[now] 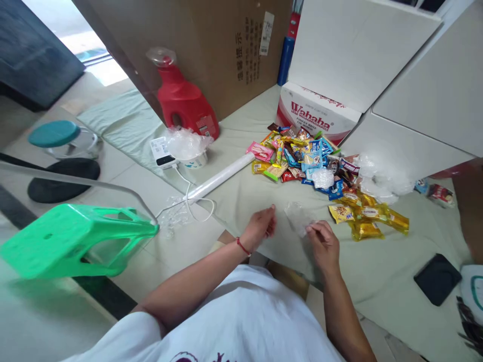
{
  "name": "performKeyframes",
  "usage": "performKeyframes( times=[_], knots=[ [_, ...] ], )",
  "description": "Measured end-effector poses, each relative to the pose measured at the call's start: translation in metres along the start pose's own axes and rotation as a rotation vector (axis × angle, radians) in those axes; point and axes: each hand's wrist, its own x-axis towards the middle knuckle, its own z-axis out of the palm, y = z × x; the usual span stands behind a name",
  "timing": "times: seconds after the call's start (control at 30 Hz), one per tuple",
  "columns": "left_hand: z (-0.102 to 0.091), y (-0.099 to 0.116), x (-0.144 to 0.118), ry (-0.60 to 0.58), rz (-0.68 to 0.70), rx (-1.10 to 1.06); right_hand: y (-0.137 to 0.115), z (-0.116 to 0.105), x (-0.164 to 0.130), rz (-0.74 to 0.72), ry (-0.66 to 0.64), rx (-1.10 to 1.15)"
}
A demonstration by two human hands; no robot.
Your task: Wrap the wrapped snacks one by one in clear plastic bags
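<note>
My right hand (325, 246) pinches the lower right edge of a small clear plastic bag (297, 217) between thumb and fingers. The bag hangs thin and crumpled above the pale cloth (241, 201). To its left, apart from it, is my left hand (259, 229), with a red cord on the wrist. Its fingers are curled in, and nothing shows in them. Beyond both hands lies a pile of wrapped snacks (302, 151) in many colours. Yellow-gold snack packets (372, 213) and a yellow packet (341, 213) lie to the right of my right hand.
Clear plastic bags (385, 176) are heaped right of the snacks, before a Wahaha box (317, 113). At left are a white roll (222, 177), a plastic-covered tub (194, 160), a red jug (184, 100) and a green stool (75, 241). A black item (437, 279) lies far right.
</note>
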Motion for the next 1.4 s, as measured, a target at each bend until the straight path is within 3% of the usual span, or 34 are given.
performKeyframes(
  times=[0.07,0.17,0.3,0.4,0.47,0.57,0.7,0.77,0.87,0.93,1.0,1.07,1.17,1.27,1.4],
  knots=[
    [0.012,0.001,-0.001,-0.147,-0.103,0.014,-0.004,0.006,-0.005,-0.115,-0.083,-0.103],
    [0.029,-0.005,0.006,-0.146,-0.055,0.025,-0.007,0.014,-0.015,-0.176,-0.190,-0.139],
    [0.036,-0.018,0.012,-0.061,0.259,0.214,-0.005,0.018,-0.022,0.104,-0.093,0.117],
    [0.032,-0.024,0.011,-0.079,0.461,0.291,-0.004,0.020,-0.016,0.334,0.018,0.217],
    [0.027,-0.024,0.012,-0.107,0.433,0.181,-0.003,0.020,-0.008,0.415,0.087,0.226],
    [0.013,-0.023,0.017,-0.106,0.255,-0.100,0.001,0.012,0.006,0.499,0.209,0.367],
    [-0.007,-0.021,0.023,-0.141,0.078,-0.394,0.015,-0.007,0.012,0.638,0.133,0.457],
    [-0.013,-0.021,0.024,-0.146,0.034,-0.463,0.017,-0.016,0.008,0.618,0.195,0.351],
    [-0.013,-0.023,0.024,-0.121,0.022,-0.459,0.007,-0.020,-0.004,0.412,0.391,0.091],
    [-0.009,-0.024,0.022,-0.118,0.040,-0.431,-0.005,-0.015,-0.009,0.285,0.335,-0.024],
    [-0.003,-0.025,0.020,-0.133,0.069,-0.398,-0.016,-0.002,-0.010,0.240,0.155,-0.075],
    [0.002,-0.025,0.016,-0.160,0.097,-0.365,-0.021,0.017,-0.006,0.262,0.007,-0.065],
    [0.002,-0.024,0.011,-0.196,0.114,-0.353,-0.020,0.041,0.003,0.361,-0.085,0.085],
    [-0.008,-0.023,0.008,-0.163,0.112,-0.404,-0.015,0.042,0.011,0.417,-0.065,0.243],
    [-0.020,-0.022,0.009,-0.104,0.124,-0.442,-0.013,0.016,0.013,0.419,0.083,0.356]
  ],
)
